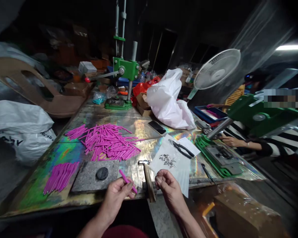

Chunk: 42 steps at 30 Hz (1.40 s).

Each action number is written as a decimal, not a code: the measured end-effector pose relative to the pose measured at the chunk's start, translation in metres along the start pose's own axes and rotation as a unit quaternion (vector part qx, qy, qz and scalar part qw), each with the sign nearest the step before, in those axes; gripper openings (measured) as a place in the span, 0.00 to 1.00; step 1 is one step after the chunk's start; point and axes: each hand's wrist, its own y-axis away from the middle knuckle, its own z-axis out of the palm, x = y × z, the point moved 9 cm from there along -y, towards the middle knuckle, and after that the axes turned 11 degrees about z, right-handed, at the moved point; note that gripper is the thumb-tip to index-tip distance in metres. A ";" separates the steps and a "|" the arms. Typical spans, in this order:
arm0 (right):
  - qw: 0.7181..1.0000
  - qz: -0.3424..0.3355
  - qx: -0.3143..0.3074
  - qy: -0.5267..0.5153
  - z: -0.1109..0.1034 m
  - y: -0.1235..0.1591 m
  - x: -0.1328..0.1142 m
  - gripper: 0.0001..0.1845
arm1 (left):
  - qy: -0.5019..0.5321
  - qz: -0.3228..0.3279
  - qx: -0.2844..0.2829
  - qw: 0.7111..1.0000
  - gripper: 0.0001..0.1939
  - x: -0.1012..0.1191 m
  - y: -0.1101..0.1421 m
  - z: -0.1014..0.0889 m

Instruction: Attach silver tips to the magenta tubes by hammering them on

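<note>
Well left of your left hand (116, 195), a white sack (24, 135) bears dark handwriting, too unclear to read. Beyond that hand lies a heap of magenta sticks (109, 143). Your right hand (171, 190) brings fingertips together beside a hammer (149, 181); its grip, if any, cannot be told. Your left pinches one slim, bright magenta stick (124, 176), tilted. Silvery pieces (167, 160) lie beyond your right.

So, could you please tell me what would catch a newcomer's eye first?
Most likely the heap of bright magenta sticks on the table, left of the hammer, with one such stick in the left hand. Next might come the white bag towards the table's far side and the green press beyond the heap.
</note>
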 end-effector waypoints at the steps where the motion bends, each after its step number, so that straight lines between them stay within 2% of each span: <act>1: 1.000 0.013 -0.018 -0.013 0.011 0.004 0.003 0.11 | 0.016 0.002 0.002 1.000 0.15 0.002 0.001 0.001; 4: 0.996 0.045 -0.068 -0.037 0.043 0.015 0.010 0.11 | 0.073 0.005 0.013 0.997 0.15 0.006 0.002 0.001; 7: 0.994 0.048 -0.099 -0.027 0.065 0.022 0.013 0.10 | 0.126 0.004 0.032 0.992 0.14 0.009 0.004 -0.002; 13: 0.990 0.049 -0.129 -0.025 0.083 0.025 0.013 0.09 | 0.170 0.006 0.047 0.984 0.13 0.014 0.008 -0.007; 26: 0.991 0.065 -0.118 -0.020 0.087 0.027 0.014 0.12 | 0.147 -0.009 0.044 0.988 0.15 0.008 0.011 -0.007; 35: 0.991 0.071 -0.112 -0.030 0.083 0.028 0.020 0.13 | 0.101 0.022 0.022 0.994 0.14 0.005 0.011 -0.004; 38: 0.991 0.085 -0.095 -0.047 0.080 0.028 0.025 0.14 | 0.066 0.054 0.019 0.996 0.14 0.008 0.011 -0.005; 42: 0.992 0.095 -0.058 -0.063 0.077 0.025 0.031 0.17 | 0.055 0.057 0.036 0.996 0.15 0.008 0.010 -0.009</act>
